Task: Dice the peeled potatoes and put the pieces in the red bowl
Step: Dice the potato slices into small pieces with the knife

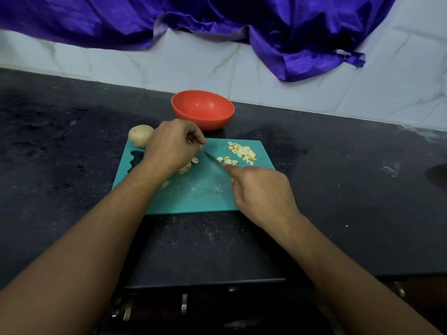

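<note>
Head view: right hand (pixel 261 189) grips a knife (pixel 214 161), blade angled far-left over the teal cutting board (pixel 193 197) on the dark desk (pixel 72 146). Left hand (pixel 173 143) curls above potato slices (pixel 185 168); whether it holds any cannot be told. Diced potato pieces (pixel 242 152) lie at the board's far right, a whole potato (pixel 139 135) off its far-left corner, the red bowl (pixel 203 108) beyond.

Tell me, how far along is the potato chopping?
Done: a small pile of diced pieces lies on the cutting board. In hand: the left hand holds a part-cut potato while the right hand grips the knife. Left: a whole potato waits beside the board, and the red bowl holds nothing yet.
</note>
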